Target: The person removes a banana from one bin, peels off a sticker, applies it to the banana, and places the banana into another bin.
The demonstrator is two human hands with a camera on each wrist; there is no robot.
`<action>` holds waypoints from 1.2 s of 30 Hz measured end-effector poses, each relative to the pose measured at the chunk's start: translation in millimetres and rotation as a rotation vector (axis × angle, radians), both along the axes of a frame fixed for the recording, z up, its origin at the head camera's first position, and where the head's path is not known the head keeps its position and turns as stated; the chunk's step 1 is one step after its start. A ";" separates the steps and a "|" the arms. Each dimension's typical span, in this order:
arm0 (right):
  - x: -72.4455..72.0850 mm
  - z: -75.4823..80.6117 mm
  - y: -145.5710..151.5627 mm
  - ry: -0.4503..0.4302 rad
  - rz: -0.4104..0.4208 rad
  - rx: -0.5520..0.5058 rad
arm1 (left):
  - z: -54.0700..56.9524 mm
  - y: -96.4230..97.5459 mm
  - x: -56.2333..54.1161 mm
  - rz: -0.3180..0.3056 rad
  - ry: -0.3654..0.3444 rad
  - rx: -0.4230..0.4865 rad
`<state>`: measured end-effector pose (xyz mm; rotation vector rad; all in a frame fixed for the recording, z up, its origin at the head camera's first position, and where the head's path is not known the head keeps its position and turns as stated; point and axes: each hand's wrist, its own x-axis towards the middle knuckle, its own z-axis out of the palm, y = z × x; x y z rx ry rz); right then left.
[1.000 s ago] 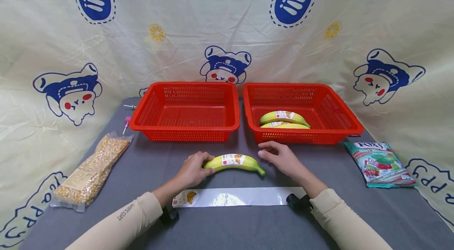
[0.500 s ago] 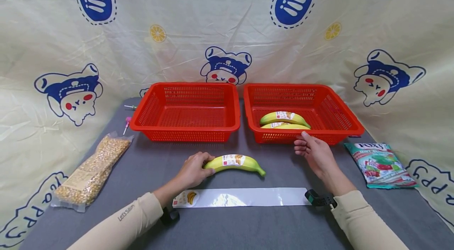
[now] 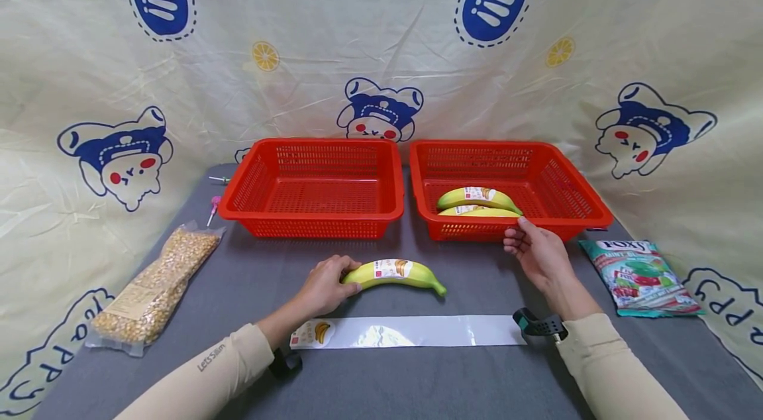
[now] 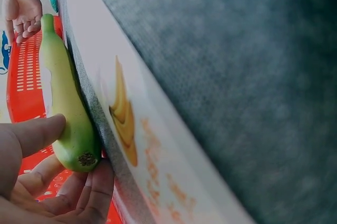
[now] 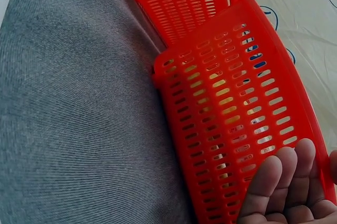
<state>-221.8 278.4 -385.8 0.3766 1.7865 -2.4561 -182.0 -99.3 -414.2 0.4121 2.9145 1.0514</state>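
Note:
In the head view, my left hand (image 3: 328,284) grips the left end of a yellow-green banana (image 3: 417,275) with a printed label. The left wrist view shows the thumb (image 4: 45,132) along one side of this banana (image 4: 63,84) and the fingers under its blunt end. My right hand (image 3: 542,258) holds the front rim of the right red basket (image 3: 572,216), thumb over the rim and fingers outside against the wall. That basket holds several labelled bananas (image 3: 477,196). A long white strip (image 3: 405,331) with a banana picture lies in front of the gripped banana.
A second red basket (image 3: 324,198), with nothing in it, stands at the back left. A bag of corn kernels (image 3: 157,281) lies at the left, with a pink-headed small item (image 3: 214,205) behind it. A FOX'S candy bag (image 3: 640,277) lies at the right.
My right hand has moved from beside the banana's right end up and right to the right basket's rim, then slid slightly right. My left hand and its banana stay in place.

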 end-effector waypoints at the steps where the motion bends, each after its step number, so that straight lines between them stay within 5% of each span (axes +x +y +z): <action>1: -0.1 -0.1 0.0 0.003 -0.001 -0.002 | 0.1 0.2 -0.2 -0.001 -0.001 0.002; 8: 0.8 -1.1 0.6 0.030 0.000 0.021 | 13.2 8.9 -3.9 -0.014 0.013 0.032; 15: -0.9 -3.3 1.1 0.052 0.012 0.020 | 60.2 37.4 -19.2 -0.072 0.017 0.171; 23: -0.4 -3.9 1.8 0.056 0.014 0.015 | 104.6 88.8 -58.6 -0.082 -0.003 0.144; 29: 0.2 -3.2 1.7 0.071 0.022 0.023 | 115.2 129.6 -88.8 -0.067 0.057 0.045; 36: 0.8 -4.2 2.3 0.061 0.010 0.043 | 110.3 168.7 -114.1 -0.017 0.072 -0.127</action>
